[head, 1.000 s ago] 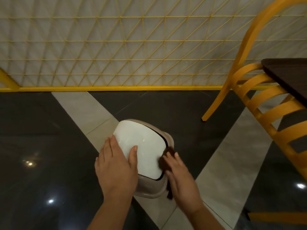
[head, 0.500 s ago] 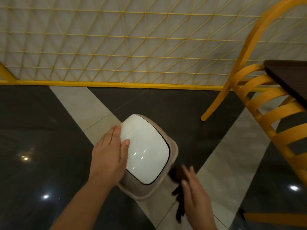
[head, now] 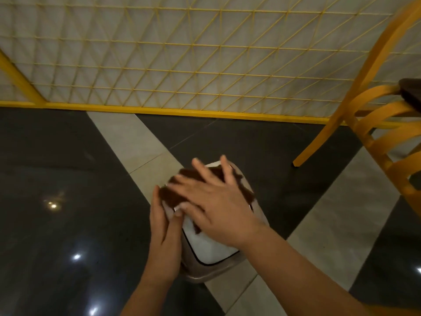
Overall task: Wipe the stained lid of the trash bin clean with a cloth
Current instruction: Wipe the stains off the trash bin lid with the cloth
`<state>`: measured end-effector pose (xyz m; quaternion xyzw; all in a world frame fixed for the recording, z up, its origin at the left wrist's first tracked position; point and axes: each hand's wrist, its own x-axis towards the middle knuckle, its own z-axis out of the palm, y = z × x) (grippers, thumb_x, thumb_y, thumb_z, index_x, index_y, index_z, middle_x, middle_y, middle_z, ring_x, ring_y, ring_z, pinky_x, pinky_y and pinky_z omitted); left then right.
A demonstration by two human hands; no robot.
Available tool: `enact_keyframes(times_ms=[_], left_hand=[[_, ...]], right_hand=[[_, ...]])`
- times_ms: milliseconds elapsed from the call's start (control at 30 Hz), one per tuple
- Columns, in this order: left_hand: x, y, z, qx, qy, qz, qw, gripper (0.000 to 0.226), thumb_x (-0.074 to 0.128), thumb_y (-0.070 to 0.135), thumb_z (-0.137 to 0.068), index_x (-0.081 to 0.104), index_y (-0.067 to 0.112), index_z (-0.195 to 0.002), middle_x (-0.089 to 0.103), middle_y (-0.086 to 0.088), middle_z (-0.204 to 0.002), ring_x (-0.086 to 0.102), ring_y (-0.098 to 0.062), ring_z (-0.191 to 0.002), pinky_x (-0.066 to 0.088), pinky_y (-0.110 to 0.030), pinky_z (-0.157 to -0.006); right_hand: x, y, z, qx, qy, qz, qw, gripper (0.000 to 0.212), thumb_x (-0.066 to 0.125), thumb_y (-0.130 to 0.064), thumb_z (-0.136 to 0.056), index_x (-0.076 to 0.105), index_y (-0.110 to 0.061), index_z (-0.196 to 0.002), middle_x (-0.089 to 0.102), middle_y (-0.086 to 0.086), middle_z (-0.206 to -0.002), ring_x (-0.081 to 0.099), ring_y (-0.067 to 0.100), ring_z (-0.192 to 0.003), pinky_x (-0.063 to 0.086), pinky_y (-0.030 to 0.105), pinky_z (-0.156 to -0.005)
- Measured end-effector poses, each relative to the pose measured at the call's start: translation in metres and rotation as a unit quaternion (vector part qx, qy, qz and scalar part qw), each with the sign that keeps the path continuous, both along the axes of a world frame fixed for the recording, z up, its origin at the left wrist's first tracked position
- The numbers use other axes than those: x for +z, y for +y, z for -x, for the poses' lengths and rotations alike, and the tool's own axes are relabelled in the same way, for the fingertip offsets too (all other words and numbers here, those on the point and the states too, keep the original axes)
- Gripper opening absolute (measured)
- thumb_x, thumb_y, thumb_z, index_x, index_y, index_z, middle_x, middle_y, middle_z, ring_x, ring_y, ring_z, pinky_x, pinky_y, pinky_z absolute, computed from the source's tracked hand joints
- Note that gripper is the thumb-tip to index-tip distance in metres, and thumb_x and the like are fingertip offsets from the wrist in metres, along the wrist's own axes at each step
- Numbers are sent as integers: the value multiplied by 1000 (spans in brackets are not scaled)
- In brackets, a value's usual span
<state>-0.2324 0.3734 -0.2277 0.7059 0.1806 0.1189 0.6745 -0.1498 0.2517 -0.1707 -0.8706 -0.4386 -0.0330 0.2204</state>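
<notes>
**Brown cloth flat on the bin lid**

Brown cloth lies spread over the white lid of the trash bin, which stands on the floor where a pale tile strip crosses dark tiles. My right hand presses it, fingers straight. My left hand rests open against the lid's left edge. No readable writing.

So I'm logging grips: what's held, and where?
Right hand presses flat on the dark brown cloth; left hand steadies the white bin lid's left edge.
</notes>
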Motion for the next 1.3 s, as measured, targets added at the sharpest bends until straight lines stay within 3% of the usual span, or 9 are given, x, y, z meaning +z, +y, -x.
enact_keyframes(times_ms=[133,267,367,467,600,700,967,1100,1300], left_hand=[[-2,7,-1,-31,-20,-34,999,56,38,46,-94,19,39,-147,29,18,-150,29,2,-135,28,-29,-109],[1,4,0,-20,11,-22,999,58,40,56,-88,13,60,-139,17,31,-150,24,17,-130,28,-22,-103],[2,-1,2,3,35,12,999,50,41,58,-89,12,69,-129,18,31,-148,30,27,-117,33,-10,-90],[4,-5,-2,1,39,43,998,54,39,52,-90,11,64,-135,22,27,-147,38,17,-118,39,-10,-83],[7,-11,-10,7,40,63,997,51,37,46,-95,11,64,-135,26,26,-143,43,8,-112,42,-12,-75],[8,-13,-13,21,35,70,997,48,36,42,-97,15,67,-133,28,27,-142,43,5,-114,41,-17,-79],[9,-12,-30,2,52,73,996,49,39,46,-88,25,66,-131,37,24,-139,48,-4,-113,42,-21,-74],[7,-11,-40,-15,60,62,996,49,37,50,-83,29,68,-128,44,24,-132,53,-7,-108,45,-23,-72],[0,-13,-56,-9,43,55,998,43,38,38,-95,33,64,-129,43,37,-124,53,13,-99,44,-11,-69]], right_hand=[[-4,23,-12,44,1,60,997,39,34,-42,-100,49,-37,-135,46,-13,-144,24,18,-142,-5,55,-114],[-3,34,-31,-52,4,71,996,35,34,-48,-97,61,-33,-113,64,-10,-119,49,18,-120,12,49,-111],[-3,27,-51,-170,24,61,983,38,33,-51,-94,63,-27,-94,68,-6,-95,57,20,-99,32,45,-99],[-11,3,-60,-252,127,-27,959,34,38,-51,-92,63,-28,-90,65,-7,-87,59,17,-87,48,38,-76],[-23,-32,-52,-318,382,-259,828,24,44,-54,-92,63,-41,-98,65,-12,-91,63,10,-89,48,30,-71],[-43,-54,-29,-339,459,-316,758,37,34,-60,-94,61,-43,-113,67,-11,-107,61,9,-102,46,31,-84],[-86,-87,32,-368,399,-332,771,54,28,-68,-88,48,-45,-132,60,-19,-122,53,4,-117,43,36,-103],[-101,-85,67,-402,410,-363,734,32,30,-70,-84,42,-72,-113,56,-31,-114,53,-3,-108,50,10,-76],[-94,-82,47,-415,404,-399,711,30,30,-69,-82,48,-65,-105,58,-36,-103,53,-17,-98,43,3,-69]])
